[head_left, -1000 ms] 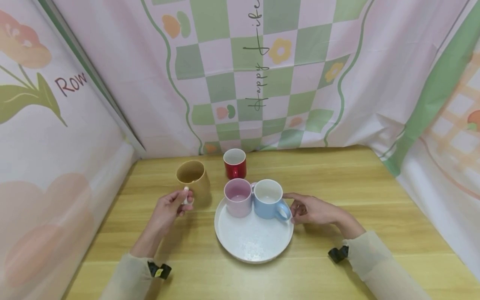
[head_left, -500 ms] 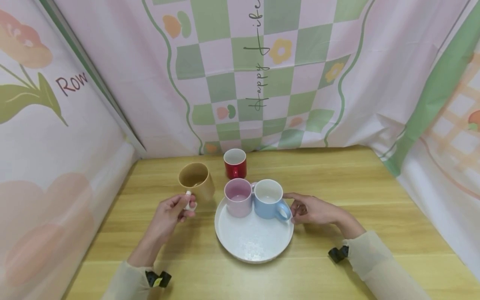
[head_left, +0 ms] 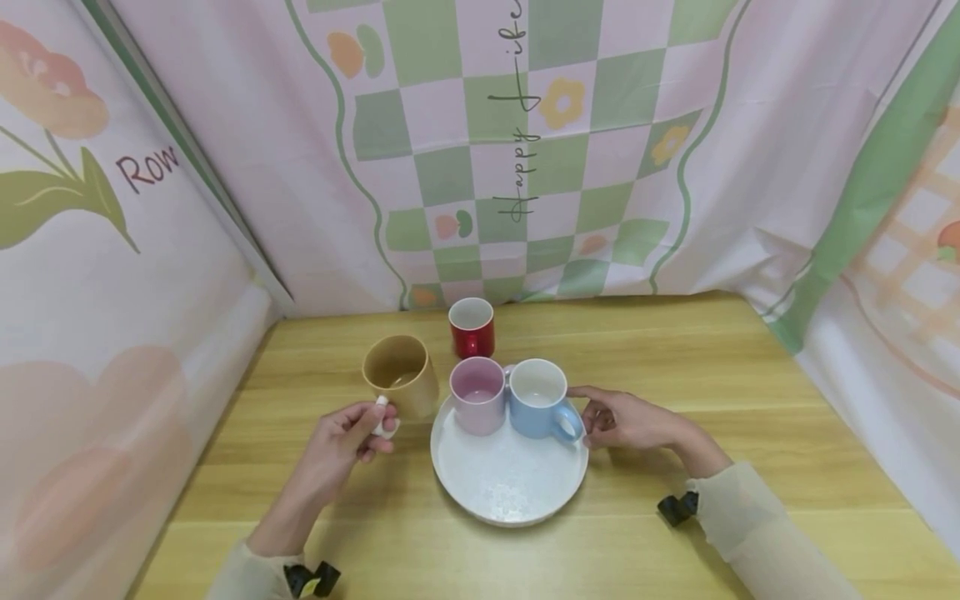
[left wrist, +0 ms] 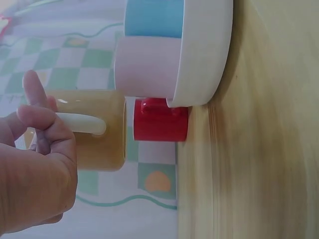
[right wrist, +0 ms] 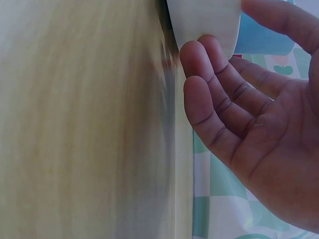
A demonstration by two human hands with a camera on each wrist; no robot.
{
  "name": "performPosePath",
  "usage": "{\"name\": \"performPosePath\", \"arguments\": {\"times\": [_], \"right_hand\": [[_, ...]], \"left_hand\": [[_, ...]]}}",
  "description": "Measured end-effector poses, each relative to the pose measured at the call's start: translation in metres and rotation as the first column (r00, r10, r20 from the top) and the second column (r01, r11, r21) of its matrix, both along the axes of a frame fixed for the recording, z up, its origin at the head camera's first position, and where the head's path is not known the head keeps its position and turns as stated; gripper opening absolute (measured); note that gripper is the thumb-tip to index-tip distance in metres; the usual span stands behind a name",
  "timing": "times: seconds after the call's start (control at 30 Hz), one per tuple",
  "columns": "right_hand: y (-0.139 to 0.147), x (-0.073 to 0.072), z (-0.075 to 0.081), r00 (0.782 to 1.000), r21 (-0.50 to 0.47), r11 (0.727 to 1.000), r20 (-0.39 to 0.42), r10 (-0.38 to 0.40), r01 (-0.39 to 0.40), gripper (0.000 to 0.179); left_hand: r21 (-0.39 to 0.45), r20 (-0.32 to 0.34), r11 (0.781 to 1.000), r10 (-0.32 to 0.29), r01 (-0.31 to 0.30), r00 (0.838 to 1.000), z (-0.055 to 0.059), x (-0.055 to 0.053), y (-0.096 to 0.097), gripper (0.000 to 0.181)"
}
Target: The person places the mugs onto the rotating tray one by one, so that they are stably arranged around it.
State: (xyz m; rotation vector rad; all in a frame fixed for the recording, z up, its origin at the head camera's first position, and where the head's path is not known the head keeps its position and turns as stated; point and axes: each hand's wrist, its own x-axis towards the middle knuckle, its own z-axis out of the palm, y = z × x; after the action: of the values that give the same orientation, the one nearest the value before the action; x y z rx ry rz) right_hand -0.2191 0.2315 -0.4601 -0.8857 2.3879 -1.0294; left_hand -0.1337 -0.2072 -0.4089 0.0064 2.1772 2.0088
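My left hand (head_left: 352, 433) pinches the white handle of a yellow-brown mug (head_left: 418, 393). In the left wrist view this mug (left wrist: 99, 154) hangs above the table. A round white tray (head_left: 510, 492) carries a pink mug (head_left: 480, 413) and a light blue mug (head_left: 529, 417) side by side on its far half. Beside the tray's right rim is my right hand (head_left: 633, 421), its fingers loosely bent near the rim and the blue mug. The right wrist view shows that hand's palm (right wrist: 279, 134) holding nothing; whether a fingertip touches the tray I cannot tell.
Behind the tray stands a red mug (head_left: 472, 340) with a white inside. The wooden table (head_left: 750, 400) ends at a hanging patterned cloth (head_left: 517, 167) at the back, and more cloth hangs on both sides.
My left hand has brought the yellow-brown mug to the right and toward me, closer to the tray. My right hand, the tray and the other mugs have stayed put.
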Motion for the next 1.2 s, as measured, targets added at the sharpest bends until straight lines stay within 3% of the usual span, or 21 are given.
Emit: {"name": "performPosePath", "arguments": {"times": [0.63,1.2], "right_hand": [[0.0,0.0,0.0,1.0,-0.012,1.0,0.017,0.0,0.0,0.079],[0.001,0.0,0.0,1.0,-0.014,1.0,0.008,0.003,-0.003,0.077]], "left_hand": [[0.003,-0.014,0.997,-0.08,0.08,0.997,0.006,0.018,0.008,0.037],[0.009,-0.087,0.978,-0.209,0.21,0.974,0.011,0.03,0.024,0.037]]}}
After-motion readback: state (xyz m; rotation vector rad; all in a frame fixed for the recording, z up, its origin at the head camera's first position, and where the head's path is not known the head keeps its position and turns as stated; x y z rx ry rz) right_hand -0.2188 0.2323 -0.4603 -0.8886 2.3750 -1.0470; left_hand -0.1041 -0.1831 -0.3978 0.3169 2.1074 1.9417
